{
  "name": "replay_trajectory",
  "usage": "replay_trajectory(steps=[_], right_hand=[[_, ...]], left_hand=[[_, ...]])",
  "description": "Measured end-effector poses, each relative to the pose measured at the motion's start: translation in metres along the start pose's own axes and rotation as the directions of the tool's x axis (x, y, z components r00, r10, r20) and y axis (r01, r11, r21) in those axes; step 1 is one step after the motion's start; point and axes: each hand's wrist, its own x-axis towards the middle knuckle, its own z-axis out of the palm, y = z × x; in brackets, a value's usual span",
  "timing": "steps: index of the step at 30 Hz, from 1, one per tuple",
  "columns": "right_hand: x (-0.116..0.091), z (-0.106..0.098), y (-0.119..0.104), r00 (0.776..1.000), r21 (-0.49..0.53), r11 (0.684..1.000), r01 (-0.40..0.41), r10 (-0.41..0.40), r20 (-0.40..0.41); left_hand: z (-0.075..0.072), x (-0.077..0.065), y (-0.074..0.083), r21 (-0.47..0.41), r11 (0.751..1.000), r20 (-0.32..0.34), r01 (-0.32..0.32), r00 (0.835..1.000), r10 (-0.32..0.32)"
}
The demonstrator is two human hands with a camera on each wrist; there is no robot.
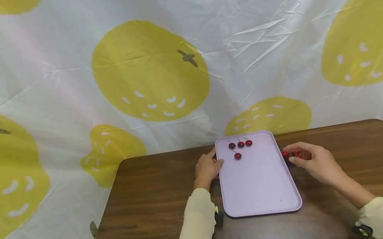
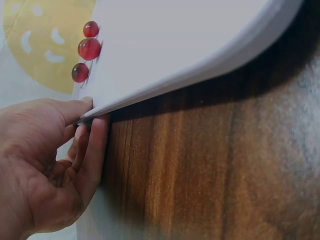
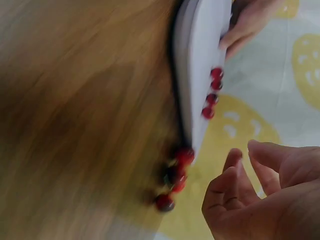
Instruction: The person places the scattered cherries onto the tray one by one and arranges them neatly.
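Observation:
A pale lilac tray (image 1: 259, 184) lies lengthwise on the table. My left hand (image 1: 208, 169) pinches its left edge, with the thumb on the rim and the fingers below, as the left wrist view shows. Three dark red cherries (image 2: 89, 49) with stems form a row near the tray's far end, and a single cherry (image 1: 237, 156) sits just in front of them. Beside the tray's right edge several loose cherries (image 3: 175, 175) lie on the wood. Close to these, my right hand (image 1: 316, 160) hovers with bent, parted fingers; nothing shows between them in the right wrist view.
The brown wooden table (image 1: 161, 213) extends on both sides of the tray. Behind it hangs a white cloth (image 1: 241, 56) with large yellow fruit prints, close to the table's far edge. The right wrist view is partly blurred.

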Motion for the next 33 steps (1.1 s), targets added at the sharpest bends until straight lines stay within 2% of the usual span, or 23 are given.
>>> replay_trajectory(steps=[5,10,14,17,24,28,33], right_hand=[[-0.003,-0.016,0.022,1.000,0.015,1.000,-0.027,0.027,0.000],[-0.001,-0.024,0.043,0.998,0.059,0.997,-0.059,0.059,-0.002],[0.003,-0.027,0.058,0.992,0.162,0.980,-0.119,0.112,0.051],[0.005,-0.031,0.067,0.981,0.200,0.964,-0.176,0.155,0.117],[0.012,-0.037,0.080,0.947,0.181,0.947,-0.264,0.219,0.237],[0.015,-0.036,0.083,0.934,0.149,0.949,-0.278,0.231,0.271],[0.017,-0.032,0.080,0.930,0.105,0.954,-0.280,0.242,0.277]], left_hand=[[0.001,0.000,-0.001,-0.018,1.000,0.011,0.017,1.000,-0.016],[0.000,0.000,-0.002,-0.036,0.999,0.011,0.040,0.999,-0.039],[0.000,0.000,-0.001,-0.017,0.999,0.005,0.032,0.999,-0.032],[0.001,0.001,-0.001,-0.013,1.000,0.012,0.028,1.000,-0.028],[0.001,0.003,-0.001,-0.003,1.000,0.008,0.013,1.000,-0.013],[0.001,0.003,-0.001,-0.003,1.000,0.006,0.011,1.000,-0.011],[0.000,0.003,-0.001,0.005,1.000,0.008,0.013,1.000,-0.013]])
